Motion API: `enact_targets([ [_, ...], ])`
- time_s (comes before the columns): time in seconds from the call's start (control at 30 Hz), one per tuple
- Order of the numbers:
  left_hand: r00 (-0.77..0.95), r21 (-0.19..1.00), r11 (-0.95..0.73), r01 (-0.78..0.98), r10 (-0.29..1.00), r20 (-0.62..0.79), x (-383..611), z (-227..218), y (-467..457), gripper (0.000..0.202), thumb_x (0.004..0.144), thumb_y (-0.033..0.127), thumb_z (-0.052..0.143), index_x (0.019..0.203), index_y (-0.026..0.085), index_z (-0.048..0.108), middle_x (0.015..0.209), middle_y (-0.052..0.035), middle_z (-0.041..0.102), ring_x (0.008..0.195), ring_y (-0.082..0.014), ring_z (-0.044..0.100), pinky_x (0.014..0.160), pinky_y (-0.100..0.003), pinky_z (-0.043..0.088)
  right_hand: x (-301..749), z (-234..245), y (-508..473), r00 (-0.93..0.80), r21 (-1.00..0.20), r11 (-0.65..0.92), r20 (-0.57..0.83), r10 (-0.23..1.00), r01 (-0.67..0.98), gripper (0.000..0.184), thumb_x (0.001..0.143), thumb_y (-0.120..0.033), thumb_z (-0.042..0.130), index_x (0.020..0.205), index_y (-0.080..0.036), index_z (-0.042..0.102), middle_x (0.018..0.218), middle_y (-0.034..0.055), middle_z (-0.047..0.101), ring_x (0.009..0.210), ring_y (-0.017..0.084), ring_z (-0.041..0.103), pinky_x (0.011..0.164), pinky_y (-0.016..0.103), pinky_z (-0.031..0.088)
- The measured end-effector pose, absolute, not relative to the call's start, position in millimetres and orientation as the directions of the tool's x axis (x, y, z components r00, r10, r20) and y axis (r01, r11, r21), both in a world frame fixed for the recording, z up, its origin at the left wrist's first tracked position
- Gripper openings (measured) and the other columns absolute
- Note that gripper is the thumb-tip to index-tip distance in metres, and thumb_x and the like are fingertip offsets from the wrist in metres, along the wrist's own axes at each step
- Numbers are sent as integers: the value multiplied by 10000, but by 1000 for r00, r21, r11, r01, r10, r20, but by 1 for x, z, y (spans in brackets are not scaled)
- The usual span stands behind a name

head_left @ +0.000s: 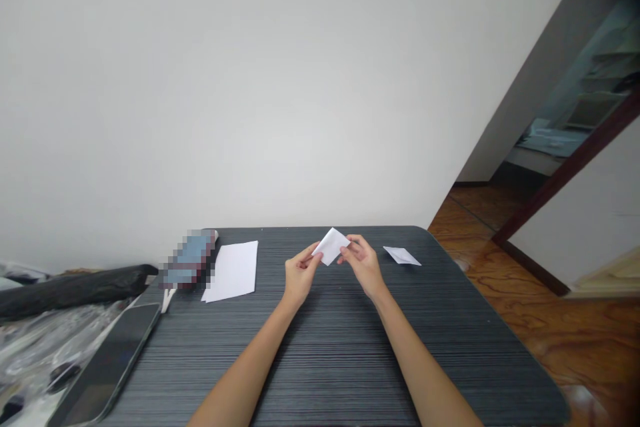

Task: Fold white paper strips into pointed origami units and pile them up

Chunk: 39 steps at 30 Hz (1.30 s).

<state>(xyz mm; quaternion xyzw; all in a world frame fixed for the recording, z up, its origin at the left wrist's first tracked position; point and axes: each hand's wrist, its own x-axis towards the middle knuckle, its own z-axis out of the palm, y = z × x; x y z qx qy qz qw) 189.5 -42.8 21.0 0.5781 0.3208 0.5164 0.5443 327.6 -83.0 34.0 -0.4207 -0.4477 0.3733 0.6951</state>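
A small folded white paper, diamond-shaped from here, is held up over the table between my two hands. My left hand pinches its left corner, thumb in front and fingers behind. On the opposite side, my right hand grips the right corner between thumb and fingers. Another folded white paper lies on the table to the right of my right hand. Left of my left hand rests a small stack of white paper sheets.
The dark, fine-lined table has rounded corners and meets a pale wall. At its left edge lie a phone and a pixelated item. Clear plastic wrapping and a black roll sit beyond that edge.
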Motion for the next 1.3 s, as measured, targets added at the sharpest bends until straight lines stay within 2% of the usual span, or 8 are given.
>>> enact_targets([
  [0.17, 367, 962, -248, -118, 889, 274, 189, 24, -46, 331, 669, 302, 596, 934, 105, 625, 929, -89, 645, 831, -210, 606, 772, -309, 479, 331, 28, -79, 434, -921, 390, 339, 835, -30, 129, 653, -257, 612, 639, -164, 523, 672, -1, 572, 626, 112, 532, 616, 243, 428],
  [0.27, 354, 946, -309, -96, 878, 323, 183, 32, -43, 328, 696, 300, 569, 969, 124, 612, 997, -83, 619, 914, -205, 576, 823, -308, 451, 331, 26, -81, 361, -916, 395, 393, 846, 70, 136, 648, -236, 617, 597, -164, 513, 646, -8, 551, 649, 118, 523, 645, 247, 418],
  [0.37, 344, 936, -349, -52, 873, 345, 176, 40, -38, 285, 716, 304, 545, 917, 125, 637, 955, -82, 637, 894, -202, 582, 804, -299, 455, 327, 26, -83, 271, -910, 390, 414, 869, 141, 126, 650, -233, 616, 603, -166, 520, 642, -9, 551, 643, 120, 517, 645, 249, 414],
  [0.7, 377, 943, -328, -52, 868, 323, 176, 39, -36, 221, 666, 304, 594, 771, 125, 667, 799, -69, 672, 733, -191, 615, 695, -288, 491, 319, 33, -87, 327, -959, 268, 225, 918, -93, 193, 649, -300, 620, 630, -172, 478, 603, -9, 604, 533, 109, 542, 514, 220, 417],
  [0.97, 399, 935, -353, -16, 856, 330, 174, 39, -35, 218, 668, 317, 593, 725, 118, 660, 711, -61, 664, 649, -165, 601, 633, -253, 480, 320, 30, -87, 326, -952, 254, 189, 926, -170, 238, 619, -305, 650, 616, -181, 447, 582, -19, 626, 514, 112, 566, 510, 218, 430],
  [1.07, 427, 934, -357, 2, 845, 322, 173, 40, -34, 225, 676, 322, 583, 721, 114, 657, 701, -61, 660, 634, -159, 594, 618, -244, 475, 322, 30, -87, 316, -954, 238, 173, 933, -180, 233, 610, -315, 653, 720, -188, 492, 577, -20, 635, 514, 124, 578, 501, 222, 433],
  [1.17, 437, 935, -356, 13, 843, 315, 171, 42, -33, 235, 676, 333, 577, 714, 115, 656, 690, -60, 657, 625, -158, 591, 609, -243, 470, 323, 31, -88, 268, -965, 201, 151, 952, -169, 334, 612, -332, 644, 893, -179, 547, 602, 0, 653, 558, 144, 598, 543, 244, 448],
  [1.3, 446, 930, -365, 43, 840, 309, 169, 44, -33, 244, 675, 345, 571, 709, 121, 659, 699, -61, 660, 641, -168, 595, 614, -247, 465, 323, 31, -87, 269, -978, 171, 133, 954, -124, 263, 597, -358, 643, 746, -141, 637, 664, 44, 670, 616, 165, 607, 620, 278, 458],
])
